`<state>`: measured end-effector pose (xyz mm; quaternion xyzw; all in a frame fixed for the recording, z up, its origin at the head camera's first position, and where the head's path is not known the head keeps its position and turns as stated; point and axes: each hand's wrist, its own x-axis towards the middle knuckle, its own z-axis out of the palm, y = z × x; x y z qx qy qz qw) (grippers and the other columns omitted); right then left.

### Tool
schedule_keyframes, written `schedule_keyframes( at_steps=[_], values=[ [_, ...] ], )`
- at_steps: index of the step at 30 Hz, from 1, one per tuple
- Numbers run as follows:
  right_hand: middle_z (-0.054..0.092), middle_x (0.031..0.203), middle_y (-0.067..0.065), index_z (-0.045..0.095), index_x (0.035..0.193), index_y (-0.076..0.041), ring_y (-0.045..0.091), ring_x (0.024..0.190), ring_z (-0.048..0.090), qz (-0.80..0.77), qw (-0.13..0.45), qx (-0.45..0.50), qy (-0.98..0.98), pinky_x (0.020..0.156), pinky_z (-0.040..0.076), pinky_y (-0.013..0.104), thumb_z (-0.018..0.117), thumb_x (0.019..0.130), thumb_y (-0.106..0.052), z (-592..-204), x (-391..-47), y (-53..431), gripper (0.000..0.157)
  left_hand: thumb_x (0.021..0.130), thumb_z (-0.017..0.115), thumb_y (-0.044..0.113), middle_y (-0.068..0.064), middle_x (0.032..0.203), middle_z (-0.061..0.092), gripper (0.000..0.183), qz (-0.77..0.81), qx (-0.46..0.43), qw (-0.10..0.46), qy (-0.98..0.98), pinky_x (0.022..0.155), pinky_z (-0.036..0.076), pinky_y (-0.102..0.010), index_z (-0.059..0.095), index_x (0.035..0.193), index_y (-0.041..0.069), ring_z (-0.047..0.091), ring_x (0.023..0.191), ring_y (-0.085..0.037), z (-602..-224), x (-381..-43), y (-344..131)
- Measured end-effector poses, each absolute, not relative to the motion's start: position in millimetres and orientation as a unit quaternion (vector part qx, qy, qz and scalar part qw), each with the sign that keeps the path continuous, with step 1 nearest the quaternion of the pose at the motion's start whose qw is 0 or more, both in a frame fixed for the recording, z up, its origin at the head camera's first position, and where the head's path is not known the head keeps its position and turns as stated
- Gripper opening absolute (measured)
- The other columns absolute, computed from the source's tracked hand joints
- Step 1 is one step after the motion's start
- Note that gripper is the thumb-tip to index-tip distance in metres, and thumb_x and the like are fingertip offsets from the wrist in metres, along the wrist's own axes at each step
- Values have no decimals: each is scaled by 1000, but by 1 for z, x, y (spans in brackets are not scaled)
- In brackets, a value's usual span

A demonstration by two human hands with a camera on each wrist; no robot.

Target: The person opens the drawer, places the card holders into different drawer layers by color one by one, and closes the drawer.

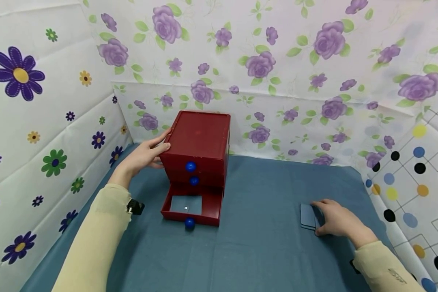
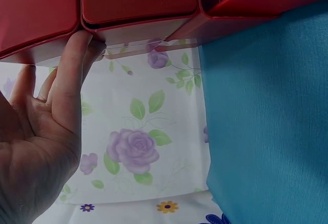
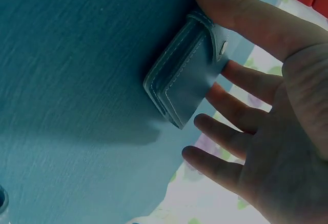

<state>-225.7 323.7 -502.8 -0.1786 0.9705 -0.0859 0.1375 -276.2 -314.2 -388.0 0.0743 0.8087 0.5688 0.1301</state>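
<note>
A small red drawer cabinet (image 1: 200, 134) with blue ball knobs stands left of the middle. My left hand (image 1: 142, 156) rests against its left side and upper edge, its fingers fairly straight; the left wrist view shows fingers (image 2: 72, 80) touching the red side. The bottom drawer (image 1: 213, 207) is pulled out, with a flat blue-grey piece (image 1: 193, 205) bearing a silver stud inside it. At the right, a blue wallet (image 1: 308, 217) with a snap strap lies on the cloth. My right hand (image 1: 337, 219) holds it by opposite edges, thumb on one, index finger on the other.
Blue cloth (image 1: 255, 239) covers the table. Flowered sheets (image 1: 241, 81) stand behind and at the left, and a dotted sheet (image 1: 419, 170) at the right. The open drawer's blue knob (image 1: 190, 223) sticks out toward the front.
</note>
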Motion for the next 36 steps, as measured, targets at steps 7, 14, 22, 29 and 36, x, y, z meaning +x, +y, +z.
schedule_keyframes(
  at_steps=[7, 14, 22, 29, 36],
  values=[
    [54, 142, 35, 62, 146, 1, 57, 125, 56, -98, 132, -175, 971, 87, 53, 68, 102, 70, -28, -503, -224, 320, 91, 111, 56, 51, -11, 177, 19, 71, 570, 73, 131, 808, 101, 52, -64, 16, 169, 50, 59, 134, -50, -387, -276, -315],
    [53, 143, 35, 61, 147, 0, 56, 124, 56, -106, 139, -168, 970, 87, 54, 67, 102, 71, -28, -503, -225, 320, 90, 111, 56, 51, -11, 177, 18, 70, 567, 72, 129, 810, 101, 52, -65, 17, 169, 51, 60, 132, -50, -387, -275, -314],
    [54, 141, 34, 62, 147, 0, 55, 121, 58, -108, 139, -167, 970, 85, 54, 66, 103, 70, -28, -506, -227, 321, 92, 110, 57, 53, -12, 177, 20, 72, 565, 68, 126, 813, 99, 54, -63, 18, 169, 50, 61, 131, -50, -387, -276, -314],
    [56, 141, 32, 62, 147, -1, 54, 122, 59, -99, 150, -165, 970, 87, 53, 68, 102, 70, -32, -505, -228, 321, 92, 110, 57, 53, -13, 176, 22, 72, 566, 68, 125, 812, 99, 54, -63, 18, 170, 49, 61, 131, -50, -387, -277, -314],
    [58, 140, 32, 64, 146, -1, 56, 124, 58, -83, 148, -174, 970, 89, 52, 70, 102, 69, -36, -503, -228, 321, 92, 109, 58, 54, -12, 176, 22, 72, 568, 66, 128, 810, 101, 52, -65, 18, 169, 50, 61, 133, -49, -388, -276, -313]
  ],
)
